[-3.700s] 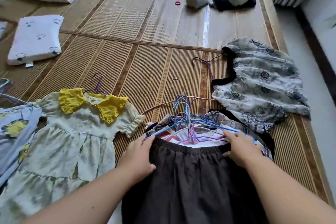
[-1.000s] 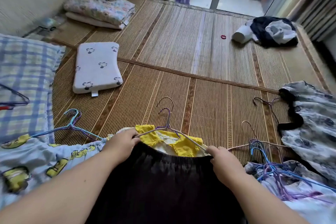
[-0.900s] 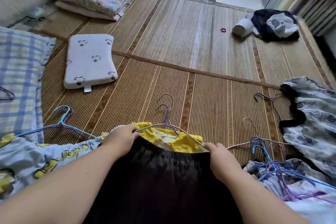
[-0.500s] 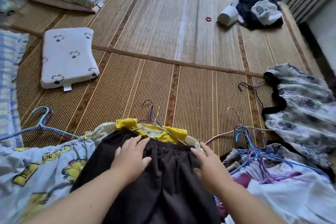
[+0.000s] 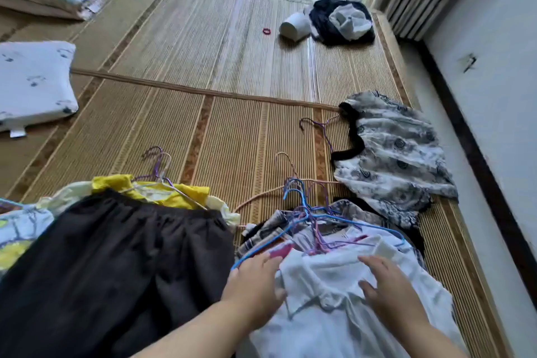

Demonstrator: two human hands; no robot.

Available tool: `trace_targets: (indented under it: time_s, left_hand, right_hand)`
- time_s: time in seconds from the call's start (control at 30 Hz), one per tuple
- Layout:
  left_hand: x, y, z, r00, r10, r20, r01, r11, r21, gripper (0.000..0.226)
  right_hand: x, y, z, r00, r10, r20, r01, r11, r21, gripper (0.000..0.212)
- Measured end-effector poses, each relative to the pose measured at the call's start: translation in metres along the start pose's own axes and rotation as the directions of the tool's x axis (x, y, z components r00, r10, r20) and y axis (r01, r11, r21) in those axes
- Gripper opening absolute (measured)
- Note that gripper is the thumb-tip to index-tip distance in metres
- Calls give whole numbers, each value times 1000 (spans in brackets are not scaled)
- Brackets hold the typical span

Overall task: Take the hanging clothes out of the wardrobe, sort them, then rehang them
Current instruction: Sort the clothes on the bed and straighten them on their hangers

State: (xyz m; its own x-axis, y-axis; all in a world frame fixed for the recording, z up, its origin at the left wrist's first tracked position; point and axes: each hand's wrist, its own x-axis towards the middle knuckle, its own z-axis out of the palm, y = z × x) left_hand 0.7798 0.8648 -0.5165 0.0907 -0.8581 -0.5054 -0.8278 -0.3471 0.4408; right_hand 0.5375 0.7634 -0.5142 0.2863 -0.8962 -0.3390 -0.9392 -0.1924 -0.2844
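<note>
On the white shirt (image 5: 328, 328), the fingers of the left hand (image 5: 255, 285) and right hand (image 5: 389, 291) lie loosely spread, gripping nothing. Blue hangers (image 5: 293, 227) pile just beyond the shirt, and the dark skirt (image 5: 116, 264) lies just left of it.

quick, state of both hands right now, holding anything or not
Left hand: open, fingers touching the white shirt, gripping nothing.
Right hand: open, resting flat on the white shirt.
</note>
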Motion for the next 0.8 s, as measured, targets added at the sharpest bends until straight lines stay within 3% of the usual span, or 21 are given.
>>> trace_targets:
  time_s: [0.07,0.17,0.27,0.43,0.5,0.57,0.67,0.73,0.8]
  left_hand:
    - [11,11,20,997,-71,-22,70,997,-14,66]
    - [27,26,40,974,-211,-80,211,977,-5,62]
    - [37,36,53,940,-287,-183,289,957,-12,41]
    - [30,46,67,904,-302,-305,275,953,-127,10]
    - [23,48,67,917,-291,-273,252,953,-169,23]
    - [12,49,57,943,-222,-248,168,960,-223,32]
    - [-18,65,30,962,-108,-250,33,957,-287,17]
    - [-39,85,11,961,-70,-267,-16,951,-308,12]
    - [-61,118,-11,956,-23,-294,-61,960,-272,19]
  right_hand:
    - [11,21,2,1000,7,-3,-7,1000,-17,54]
    - [31,41,7,999,12,40,-8,995,-101,80]
    - [47,44,15,989,92,114,-63,971,-232,106]
    - [48,45,7,979,108,172,-49,948,-316,114]
    - [40,50,-7,985,54,163,-4,956,-294,112]
    - [27,54,-26,991,-16,132,36,988,-150,107]
    - [-9,62,-67,991,-65,117,47,988,149,83]
    - [-38,68,-89,988,-92,121,78,990,114,59]
    - [-71,80,-116,989,-128,70,120,987,108,48]
